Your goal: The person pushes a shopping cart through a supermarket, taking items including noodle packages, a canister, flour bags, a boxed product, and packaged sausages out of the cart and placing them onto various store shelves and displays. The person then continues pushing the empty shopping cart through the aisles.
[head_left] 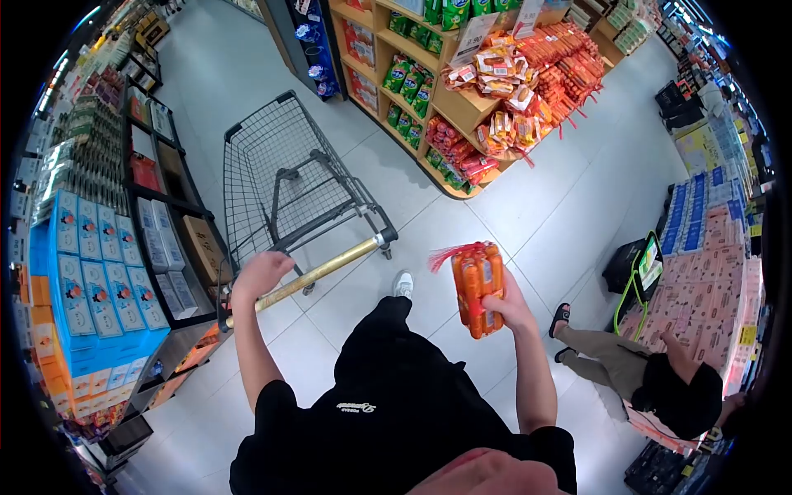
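Observation:
My right hand (513,308) is closed round a pack of sausages (477,285) in orange-red wrapping, thumb across its front. Red strands fan out from the pack's upper left end. My left hand (262,272) is at the left part of the gold-coloured handle of a shopping cart (285,177). Its wrist crosses over the bar, and the loosely curled fingers lie just beyond it, with nothing visible in them. The cart's wire basket shows only bare mesh and frame.
Ahead stands a wooden display shelf (450,107) with green packets and piled sausage packs (569,66). Stacked blue-white boxes (103,272) line the left side. To the right, a person (652,375) stands beside pink cartons (701,289) and a black basket with green edging (631,268).

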{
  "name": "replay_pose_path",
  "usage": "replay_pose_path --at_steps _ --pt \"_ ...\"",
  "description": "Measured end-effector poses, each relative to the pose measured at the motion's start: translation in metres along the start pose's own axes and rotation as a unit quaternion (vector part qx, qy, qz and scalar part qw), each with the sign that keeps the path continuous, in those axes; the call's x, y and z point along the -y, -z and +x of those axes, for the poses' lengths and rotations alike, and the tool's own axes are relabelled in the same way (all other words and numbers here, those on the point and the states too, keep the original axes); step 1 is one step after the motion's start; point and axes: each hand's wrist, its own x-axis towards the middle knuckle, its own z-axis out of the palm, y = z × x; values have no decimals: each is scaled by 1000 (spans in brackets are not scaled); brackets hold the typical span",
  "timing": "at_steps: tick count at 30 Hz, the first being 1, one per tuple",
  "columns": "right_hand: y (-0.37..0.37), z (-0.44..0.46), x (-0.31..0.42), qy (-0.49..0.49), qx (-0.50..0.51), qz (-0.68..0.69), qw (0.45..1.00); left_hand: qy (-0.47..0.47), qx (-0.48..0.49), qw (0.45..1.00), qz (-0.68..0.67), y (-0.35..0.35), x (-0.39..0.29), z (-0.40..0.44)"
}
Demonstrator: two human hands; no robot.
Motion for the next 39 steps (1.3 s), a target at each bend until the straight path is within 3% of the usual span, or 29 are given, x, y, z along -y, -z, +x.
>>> replay_pose_path --at_steps 3,5,7,10,12,14,16,21,25,34,38,39 --pt "11 41 23 -1 54 -135 989 -162 -68 960 -216 20 -95 27" --pt "11 60 39 -3 63 -185 981 -316 -11 913 -258 8 -148 48" --pt "9 73 54 -22 44 -231 972 -368 74 873 -310 -17 -192 63" --pt "22 98 55 13 11 -224 975 -373 139 873 -283 -49 -229 89" --pt "35 115 55 10 -14 -204 979 -321 144 829 -435 -68 -248 99" --pt "48 135 57 9 -37 -183 982 -300 155 820 -462 -82 -263 116" --pt "61 154 59 -8 -93 -115 989 -298 170 762 -549 -98 -280 136" --pt "120 201 73 -26 15 -20 999 -214 123 800 -548 -115 -335 185" --pt "189 250 83 13 56 -65 996 -214 63 816 -533 -131 -383 243" --pt "301 324 107 -17 14 191 981 -137 48 833 -533 -133 -493 339" --pt "335 354 113 -24 11 229 973 -128 34 813 -567 -128 -529 359" --pt "342 363 114 -17 10 232 972 -121 41 840 -527 -127 -534 366"
